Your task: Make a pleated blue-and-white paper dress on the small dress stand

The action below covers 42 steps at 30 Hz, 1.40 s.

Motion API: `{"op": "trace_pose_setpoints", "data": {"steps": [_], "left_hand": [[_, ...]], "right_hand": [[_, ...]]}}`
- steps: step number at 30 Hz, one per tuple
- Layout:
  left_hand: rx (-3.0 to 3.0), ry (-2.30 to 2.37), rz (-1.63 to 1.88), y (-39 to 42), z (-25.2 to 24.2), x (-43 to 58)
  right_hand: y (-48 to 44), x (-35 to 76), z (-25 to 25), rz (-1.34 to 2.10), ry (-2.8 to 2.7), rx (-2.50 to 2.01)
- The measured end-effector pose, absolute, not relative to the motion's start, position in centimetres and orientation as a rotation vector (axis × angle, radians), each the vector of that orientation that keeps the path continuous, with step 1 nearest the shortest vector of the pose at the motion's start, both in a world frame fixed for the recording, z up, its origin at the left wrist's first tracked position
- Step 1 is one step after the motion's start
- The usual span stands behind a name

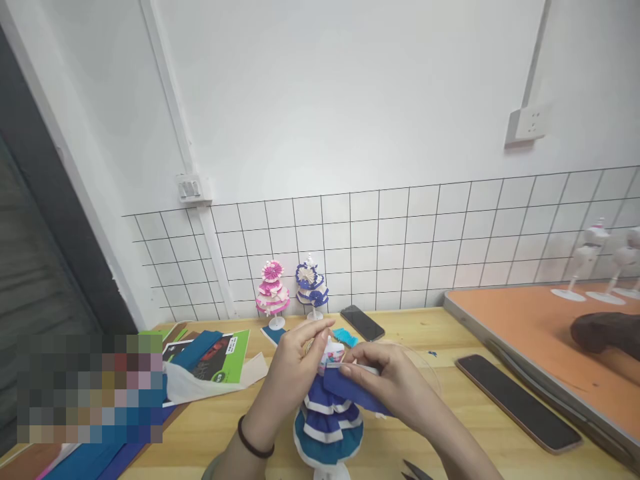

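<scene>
A small dress mannequin [327,427] stands upright on a white base in front of me, in a tiered skirt of blue and teal crepe paper with white edges. My left hand [300,360] closes around the left side of its white torso, with some fingertips hidden behind it. At the waist, my right hand [393,377] pinches a blue crepe paper strip [353,388] with a white edge between thumb and fingers. The strip lies against the mannequin's front and hangs down under the right hand.
Two finished mini dresses [273,293] on stands are at the back. Phones [517,400] lie on the table, and scissors [414,470] at the front edge. Paper sheets and strips [200,353] are piled left. An orange board [520,320] with white mannequins [583,260] is on the right.
</scene>
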<state>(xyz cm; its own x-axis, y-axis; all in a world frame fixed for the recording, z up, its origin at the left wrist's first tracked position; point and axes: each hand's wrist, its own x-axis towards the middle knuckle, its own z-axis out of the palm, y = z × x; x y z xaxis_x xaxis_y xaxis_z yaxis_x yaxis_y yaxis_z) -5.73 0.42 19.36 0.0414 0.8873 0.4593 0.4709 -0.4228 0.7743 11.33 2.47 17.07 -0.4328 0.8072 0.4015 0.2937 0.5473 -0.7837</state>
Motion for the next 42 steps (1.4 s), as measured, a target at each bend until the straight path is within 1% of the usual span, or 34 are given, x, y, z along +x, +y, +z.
{"op": "trace_pose_setpoints", "data": {"steps": [8, 17, 25, 35, 42], "left_hand": [[1.900, 1.348, 1.285, 0.1, 19.1, -6.0], [1.794, 1.274, 1.232, -0.5, 19.6, -5.8], [1.853, 1.311, 1.201, -0.3, 19.0, -6.3], [1.879, 1.343, 1.138, -0.5, 19.4, -6.0], [1.896, 1.344, 1.130, -0.5, 19.4, -6.0]], "right_hand": [[2.3, 11.5, 17.3, 0.772, -1.973, -0.952], [2.6, 11.3, 16.3, 0.698, -1.996, -1.023], [2.4, 11.5, 16.5, 0.719, -2.019, -0.976], [2.4, 11.5, 16.6, 0.665, -2.008, -1.021], [2.5, 11.7, 16.4, 0.691, -2.009, -0.991]]}}
